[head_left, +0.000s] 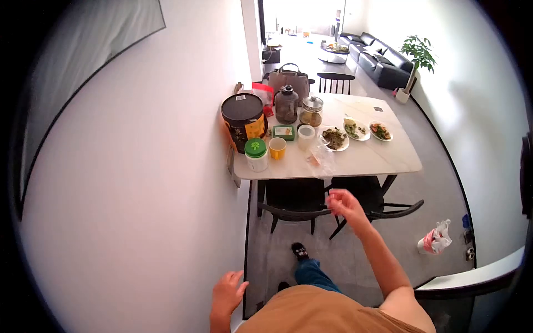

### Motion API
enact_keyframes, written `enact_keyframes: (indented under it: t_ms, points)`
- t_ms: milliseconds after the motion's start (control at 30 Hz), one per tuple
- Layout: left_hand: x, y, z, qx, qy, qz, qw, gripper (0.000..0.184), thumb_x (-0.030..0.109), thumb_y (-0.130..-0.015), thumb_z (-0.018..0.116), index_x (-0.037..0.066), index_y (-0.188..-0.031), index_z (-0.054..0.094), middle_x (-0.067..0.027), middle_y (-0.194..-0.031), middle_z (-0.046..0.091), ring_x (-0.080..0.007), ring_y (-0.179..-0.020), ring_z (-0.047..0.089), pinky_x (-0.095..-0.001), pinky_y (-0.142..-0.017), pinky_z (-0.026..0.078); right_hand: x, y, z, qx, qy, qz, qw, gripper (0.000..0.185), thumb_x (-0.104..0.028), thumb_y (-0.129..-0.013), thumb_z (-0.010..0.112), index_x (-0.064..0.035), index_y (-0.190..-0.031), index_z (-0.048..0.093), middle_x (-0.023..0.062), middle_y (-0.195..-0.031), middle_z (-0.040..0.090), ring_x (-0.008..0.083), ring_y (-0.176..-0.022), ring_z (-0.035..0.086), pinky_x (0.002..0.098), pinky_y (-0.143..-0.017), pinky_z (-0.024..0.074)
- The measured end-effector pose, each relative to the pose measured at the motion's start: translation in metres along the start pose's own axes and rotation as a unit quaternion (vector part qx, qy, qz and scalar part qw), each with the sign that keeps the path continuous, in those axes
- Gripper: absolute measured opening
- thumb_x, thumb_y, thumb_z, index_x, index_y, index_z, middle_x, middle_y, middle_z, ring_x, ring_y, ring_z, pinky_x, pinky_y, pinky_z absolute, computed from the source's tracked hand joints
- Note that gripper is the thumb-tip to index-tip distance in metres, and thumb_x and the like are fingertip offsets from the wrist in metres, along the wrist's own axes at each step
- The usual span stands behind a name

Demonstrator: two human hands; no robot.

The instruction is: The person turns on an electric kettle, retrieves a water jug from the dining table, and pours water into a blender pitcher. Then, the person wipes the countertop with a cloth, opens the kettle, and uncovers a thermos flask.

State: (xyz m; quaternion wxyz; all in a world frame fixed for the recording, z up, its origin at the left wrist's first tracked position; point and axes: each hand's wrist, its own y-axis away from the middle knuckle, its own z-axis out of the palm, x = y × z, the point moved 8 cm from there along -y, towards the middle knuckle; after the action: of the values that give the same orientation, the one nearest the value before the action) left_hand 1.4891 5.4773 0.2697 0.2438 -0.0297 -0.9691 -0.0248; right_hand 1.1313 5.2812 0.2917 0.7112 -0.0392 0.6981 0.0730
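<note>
My right hand (345, 204) is stretched forward above the gap between two black chairs, with its fingers loosely bent and nothing visible in them. It is nearest to the back of the right chair (400, 211) and the back of the left chair (294, 214); I cannot tell whether it touches either. Low beside the white wall, my left hand (227, 291) is empty, fingers apart. Beyond the chairs stands a marble-patterned table (377, 161). Near its front edge are a crumpled clear plastic bag (322, 158), a yellow mug (277, 148) and a green-lidded jar (256, 155).
Further back on the table are a large black tub (243, 119), a dark jug (286, 105), a glass pot (311, 111) and plates of food (335, 139). A bin with a bag (435, 240) stands on the floor at right. A white wall (139, 194) runs close along my left.
</note>
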Motion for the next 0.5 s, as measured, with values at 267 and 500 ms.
enact_keyframes:
  t_ms: [267, 500]
  points:
    - [-0.046, -0.008, 0.001, -0.008, -0.099, -0.162, 0.982, 0.035, 0.026, -0.087, 0.063, 0.007, -0.117, 0.061, -0.0174, -0.11, 0.061, -0.036, -0.1, 0.059, -0.0444, -0.085, 0.048, 0.017, -0.334, -0.038, 0.05, 0.005, 0.022, 0.999, 0.07, -0.037, -0.09, 0.061, -0.0043, -0.144, 0.03, 0.0124, -0.141, 0.041, 0.0216, -0.126, 0.042, 0.0343, -0.102, 0.0348]
    - [-0.026, -0.094, -0.006, -0.068, 0.023, -0.311, 0.948, 0.037, 0.029, -0.09, 0.058, 0.007, -0.12, 0.059, -0.0204, -0.112, 0.06, -0.0402, -0.103, 0.056, -0.0462, -0.088, 0.046, 0.132, -0.592, -0.068, 0.164, 0.076, 0.087, 0.98, 0.08, -0.029, -0.089, 0.06, -0.0033, -0.148, 0.013, 0.0187, -0.152, 0.021, 0.032, -0.14, 0.024, 0.0427, -0.111, 0.0266]
